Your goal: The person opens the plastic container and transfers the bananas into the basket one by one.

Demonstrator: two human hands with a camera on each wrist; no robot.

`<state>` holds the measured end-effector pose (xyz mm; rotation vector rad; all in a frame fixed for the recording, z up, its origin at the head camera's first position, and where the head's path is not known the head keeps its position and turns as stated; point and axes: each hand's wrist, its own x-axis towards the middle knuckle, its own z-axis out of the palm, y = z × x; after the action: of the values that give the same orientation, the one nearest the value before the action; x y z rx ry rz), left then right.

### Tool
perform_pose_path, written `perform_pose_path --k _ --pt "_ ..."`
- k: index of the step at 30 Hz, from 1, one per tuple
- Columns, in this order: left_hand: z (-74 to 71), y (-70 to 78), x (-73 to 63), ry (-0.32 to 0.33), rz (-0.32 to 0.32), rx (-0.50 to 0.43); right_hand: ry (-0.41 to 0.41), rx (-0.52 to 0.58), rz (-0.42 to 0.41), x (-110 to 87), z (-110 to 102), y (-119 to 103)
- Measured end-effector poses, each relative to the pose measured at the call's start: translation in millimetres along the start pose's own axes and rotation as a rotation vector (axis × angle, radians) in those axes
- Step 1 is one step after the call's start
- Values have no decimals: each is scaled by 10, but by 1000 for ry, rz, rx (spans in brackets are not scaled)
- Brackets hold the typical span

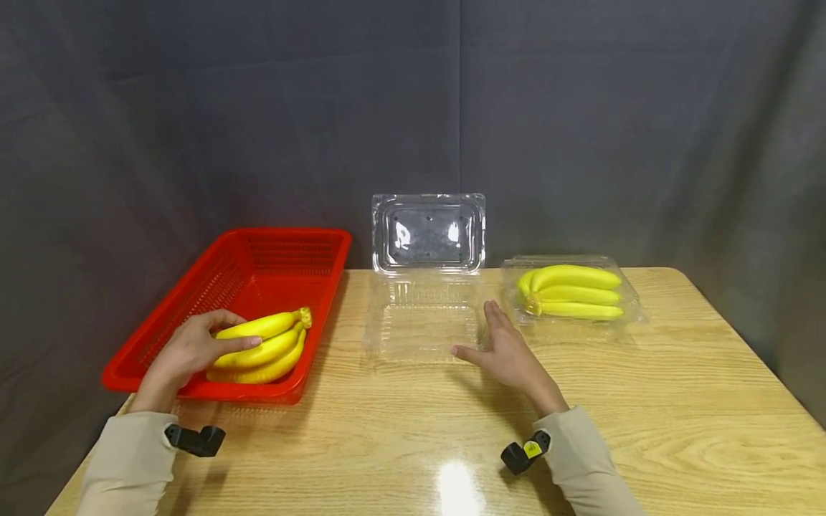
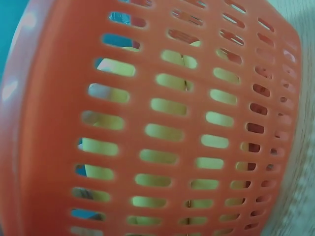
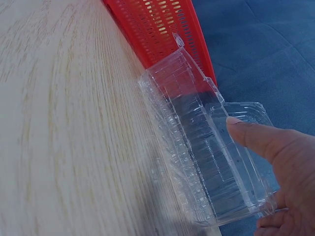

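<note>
A bunch of yellow bananas (image 1: 261,351) lies at the near end of the red basket (image 1: 335,287). My left hand (image 1: 200,344) grips the bunch, thumb across the front and fingers over the far side. In the left wrist view the basket's slotted wall (image 2: 162,118) hides most of hand and fruit. A clear plastic clamshell box (image 1: 429,330) stands with its lid (image 1: 429,233) raised at the back. My right hand (image 1: 513,355) is at the box's right side with thumb and fingers spread. The right wrist view shows the thumb (image 3: 251,135) over the box's rim.
To the right, another clear clamshell box (image 1: 510,269) contains a bunch of bananas (image 1: 574,292). All of it stands on a wooden table (image 1: 387,430), with a dark grey curtain (image 1: 413,107) behind the back edge.
</note>
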<state>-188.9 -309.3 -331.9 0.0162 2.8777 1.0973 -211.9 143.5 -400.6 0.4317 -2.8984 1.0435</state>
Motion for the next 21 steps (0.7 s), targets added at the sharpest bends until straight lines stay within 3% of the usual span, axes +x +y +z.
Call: perform_pose_path --k 21 --pt "52 43 33 -49 19 4 0 -10 2 5 14 5"
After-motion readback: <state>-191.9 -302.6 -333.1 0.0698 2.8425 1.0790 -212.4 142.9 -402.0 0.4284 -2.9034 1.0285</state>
